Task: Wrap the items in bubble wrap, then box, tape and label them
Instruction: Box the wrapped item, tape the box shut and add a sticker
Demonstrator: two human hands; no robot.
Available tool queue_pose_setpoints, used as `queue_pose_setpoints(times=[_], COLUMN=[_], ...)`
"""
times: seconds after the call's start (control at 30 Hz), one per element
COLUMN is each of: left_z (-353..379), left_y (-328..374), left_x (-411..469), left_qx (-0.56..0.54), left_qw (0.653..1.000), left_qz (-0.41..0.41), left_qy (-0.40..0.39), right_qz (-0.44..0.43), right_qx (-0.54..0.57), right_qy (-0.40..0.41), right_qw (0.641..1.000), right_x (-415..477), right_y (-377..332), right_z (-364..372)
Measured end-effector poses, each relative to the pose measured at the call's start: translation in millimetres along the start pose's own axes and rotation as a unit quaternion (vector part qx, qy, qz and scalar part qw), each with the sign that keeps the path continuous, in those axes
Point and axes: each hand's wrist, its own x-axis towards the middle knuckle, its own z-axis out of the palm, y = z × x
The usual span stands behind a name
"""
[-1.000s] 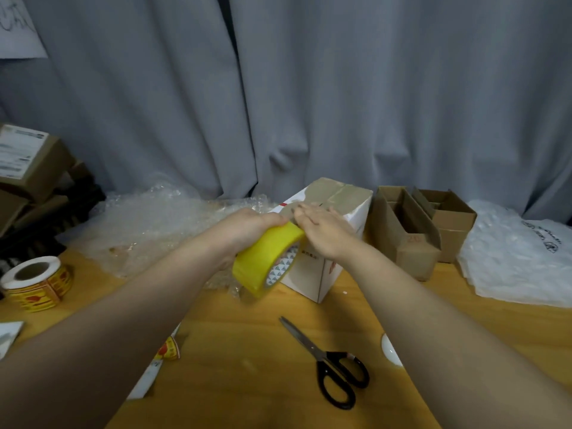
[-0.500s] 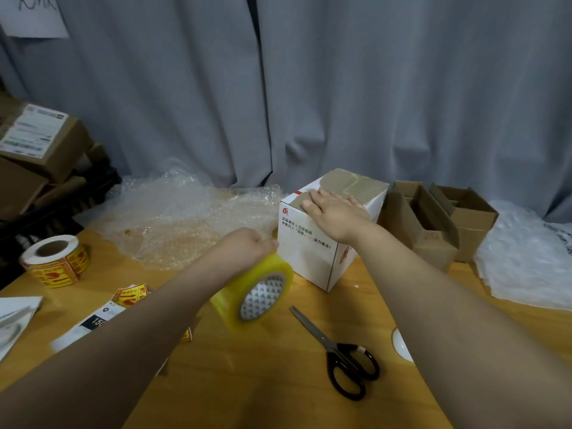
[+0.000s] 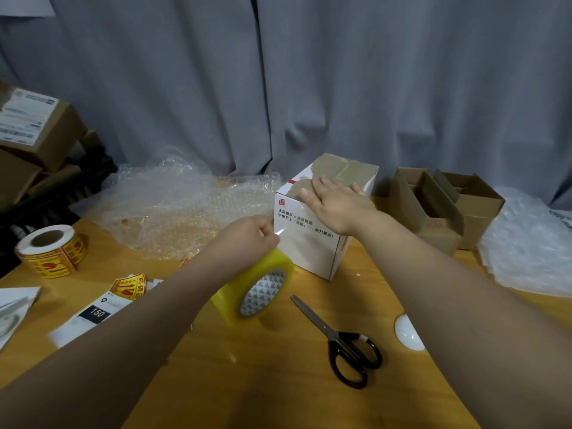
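Head view: the left hand (image 3: 251, 239) curls round the tape roll (image 3: 257, 289), its fingers mostly hidden behind its own back. A clear strip running to the box (image 3: 309, 252) is barely visible. The right hand (image 3: 337, 205) lies flat, fingers straight, on the box top, covering part of it. The box stands on the table (image 3: 247, 382), near the scissors (image 3: 340, 342)

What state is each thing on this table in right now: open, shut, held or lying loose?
White box: closed, top taped, right hand flat on it.
Tape roll: gripped by left hand, a strip drawn to the box.
Scissors: blades shut, lying flat.
Brown boxes: open, flaps up.
Sticker roll: lying hole up, untouched.
Bubble wrap: loose, spread out.
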Motion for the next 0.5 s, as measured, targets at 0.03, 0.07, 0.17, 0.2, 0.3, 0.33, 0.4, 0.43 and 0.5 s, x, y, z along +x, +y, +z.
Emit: queue_pose_setpoints(times=[0.03,0.07,0.17,0.2,0.3,0.33,0.4,0.43,0.5], left_z=[-1.8,-3.3,-3.8,-3.0,-0.1,1.5,4.7,6.3,7.9], left_y=[-0.2,-0.1,1.5,1.7,2.3,2.5,3.4,3.9,3.4], left_x=[-0.4,-1.2,-2.8,-3.1,-3.2,-3.2,-3.4,-3.5,-2.6], left_qx=[-0.028,-0.048,-0.015,0.008,0.033,0.025,-0.005,-0.014,-0.015], left_qw=[1.000,0.999,1.000,1.000,0.999,1.000,1.000,1.000,1.000], left_qz=[-0.005,-0.009,-0.001,0.005,0.011,0.008,0.003,0.005,0.013], left_qy=[-0.003,-0.006,-0.001,0.005,0.005,0.001,-0.009,-0.013,-0.018], right_qz=[0.017,0.032,0.054,0.045,-0.039,-0.065,-0.079,-0.081,-0.100], right_qx=[-0.006,-0.007,0.006,0.024,0.105,0.113,0.115,0.105,0.044], right_qy=[0.003,0.004,0.016,0.024,0.025,0.018,0.008,0.003,-0.015], right_qw=[1.000,0.999,0.998,0.998,0.993,0.991,0.990,0.991,0.994], right_x=[1.4,3.1,7.9,7.4,-2.4,-7.3,-17.6,-22.3,-29.7], right_y=[-2.4,-5.1,-9.6,-8.5,5.6,11.3,21.0,25.1,28.9], right_z=[0.2,0.6,3.9,3.6,-0.8,-1.4,-1.6,-1.8,-3.0])
